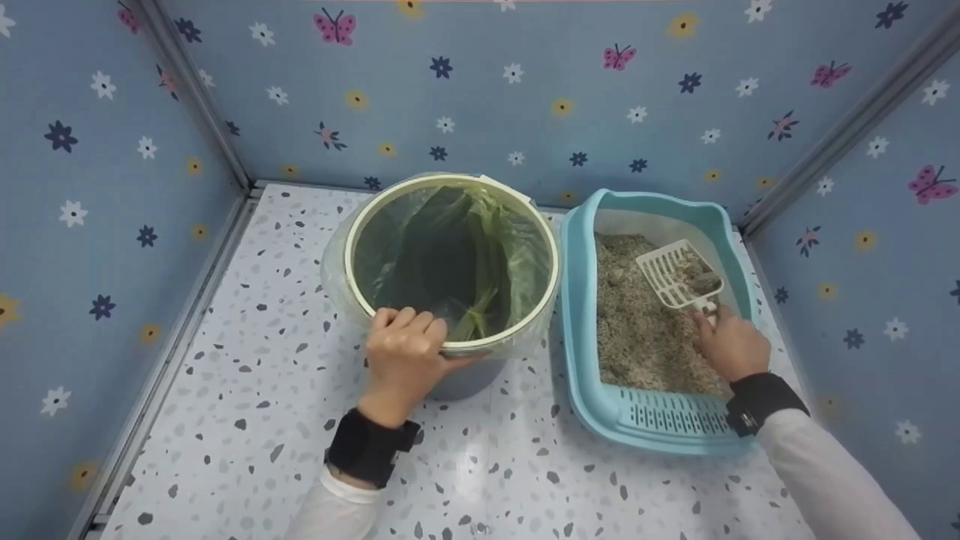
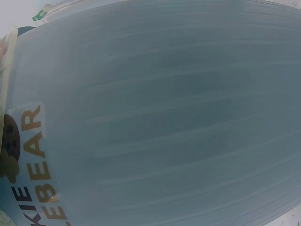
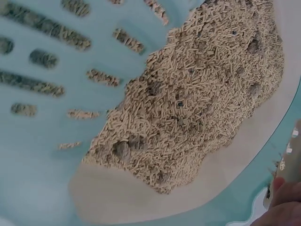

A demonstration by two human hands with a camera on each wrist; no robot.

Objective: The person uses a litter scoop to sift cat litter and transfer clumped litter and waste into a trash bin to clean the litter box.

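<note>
My left hand (image 1: 405, 360) grips the near rim of a round bin, its fingers curled over the pale ring (image 1: 553, 277). A translucent yellow-green bag (image 1: 491, 232) lines the bin. The left wrist view is filled by the bin's ribbed grey-blue side (image 2: 178, 108), with lettering at the left. My right hand (image 1: 735, 346) holds the handle of a slotted cream litter scoop (image 1: 660, 274) above the blue litter box (image 1: 579, 300). A greyish clump (image 1: 703, 282) with some litter lies on the scoop. Below spreads tan pellet litter (image 3: 211, 84), with darker bits among it.
The bin and box stand side by side on a white speckled surface (image 1: 247, 375). Blue flowered panels (image 1: 480, 97) enclose the back and both sides. The box has a slotted front ledge (image 1: 667, 412) and a raised back rim.
</note>
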